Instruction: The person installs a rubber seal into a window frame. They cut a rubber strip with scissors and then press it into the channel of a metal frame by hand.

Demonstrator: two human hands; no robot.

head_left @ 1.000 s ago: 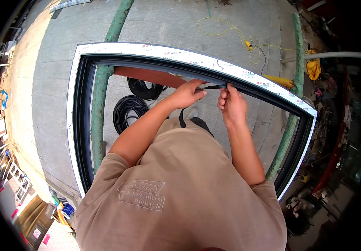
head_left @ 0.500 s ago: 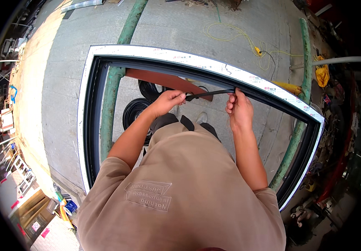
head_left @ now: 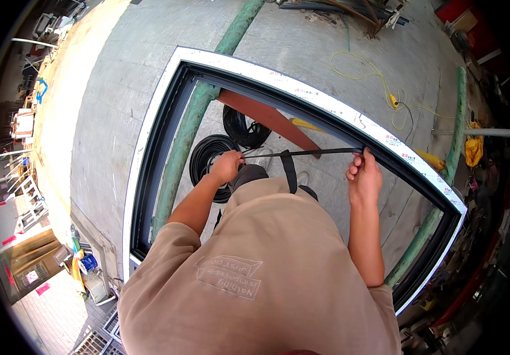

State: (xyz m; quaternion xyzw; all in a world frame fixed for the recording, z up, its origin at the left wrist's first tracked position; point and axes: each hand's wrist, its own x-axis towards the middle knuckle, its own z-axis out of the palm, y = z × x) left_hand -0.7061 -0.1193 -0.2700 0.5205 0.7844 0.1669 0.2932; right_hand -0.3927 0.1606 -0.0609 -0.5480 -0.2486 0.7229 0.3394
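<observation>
A narrow black rubber strip (head_left: 329, 151) is stretched almost straight between my hands. My left hand (head_left: 226, 167) pinches it near the coils, fingers closed. At the far inner edge of a dark window frame (head_left: 302, 97) with white printed film, my right hand (head_left: 365, 177) has its thumb and fingers closed on the strip's other end. Whether that end sits in the frame's groove cannot be made out. From the strip's middle a black length (head_left: 289, 171) hangs toward my waist.
Green pipe rails (head_left: 187, 139) hold up the frame on the left and right. Two black coils (head_left: 210, 151) lie on the floor inside it, near a reddish-brown bar (head_left: 269, 121). Beyond, a yellow cable (head_left: 373, 68) snakes across the concrete.
My left hand has drawn away from the right, and the strip between them is longer and straighter. My right hand stays at the frame's far inner edge. The whole view has shifted.
</observation>
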